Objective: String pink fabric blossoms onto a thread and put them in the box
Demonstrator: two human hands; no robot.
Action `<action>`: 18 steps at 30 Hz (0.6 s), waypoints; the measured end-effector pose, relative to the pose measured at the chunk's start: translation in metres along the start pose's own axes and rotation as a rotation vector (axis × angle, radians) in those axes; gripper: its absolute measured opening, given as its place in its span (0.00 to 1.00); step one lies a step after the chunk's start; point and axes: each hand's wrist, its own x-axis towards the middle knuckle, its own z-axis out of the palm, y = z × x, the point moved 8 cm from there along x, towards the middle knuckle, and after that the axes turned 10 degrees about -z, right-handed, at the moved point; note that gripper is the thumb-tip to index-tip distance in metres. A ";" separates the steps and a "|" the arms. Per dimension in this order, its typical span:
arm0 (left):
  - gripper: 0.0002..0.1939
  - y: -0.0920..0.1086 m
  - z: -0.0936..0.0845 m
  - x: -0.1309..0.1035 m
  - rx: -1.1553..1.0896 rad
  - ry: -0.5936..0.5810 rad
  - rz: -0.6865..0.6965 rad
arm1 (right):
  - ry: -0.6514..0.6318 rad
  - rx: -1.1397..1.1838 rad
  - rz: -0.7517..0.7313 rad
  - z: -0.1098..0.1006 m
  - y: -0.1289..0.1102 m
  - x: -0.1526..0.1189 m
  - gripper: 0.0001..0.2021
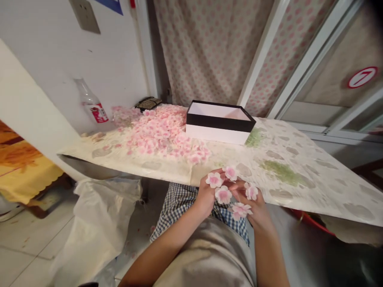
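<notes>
Close to my body, at the table's front edge, my two hands meet around several pink-and-white artificial flowers. My left hand (206, 196) is closed, with an artificial flower (223, 195) and two more blossoms at its fingers. My right hand (257, 207) is closed too, beside another artificial blossom (251, 191) and a lower blossom (240, 210). The stems are mostly hidden by the fingers and too thin to make out. A large heap of loose pink petals or blossoms (160, 131) lies on the table beyond my hands.
A white box with a black rim (216, 133) stands behind the heap on the patterned tablecloth (323, 175). Green bits (283, 172) lie to the right. A bottle with a red label (94, 105) stands at the left wall. A white plastic bag (95, 227) hangs below the table.
</notes>
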 end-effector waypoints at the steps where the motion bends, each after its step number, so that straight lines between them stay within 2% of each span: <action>1: 0.20 -0.003 -0.001 0.000 -0.010 0.009 0.005 | 0.003 0.013 0.011 0.000 0.001 -0.001 0.03; 5: 0.19 -0.010 -0.007 -0.001 -0.027 0.039 0.042 | 0.028 0.058 0.074 -0.005 0.013 -0.005 0.06; 11: 0.20 -0.008 -0.002 -0.008 0.044 -0.025 0.091 | 0.170 0.084 0.144 -0.022 0.035 -0.014 0.10; 14: 0.15 -0.001 0.000 -0.010 0.135 -0.019 0.134 | 0.167 0.108 0.144 -0.020 0.034 -0.012 0.09; 18: 0.10 0.013 -0.001 -0.010 0.244 0.001 0.171 | 0.146 0.264 0.116 -0.009 0.020 -0.003 0.07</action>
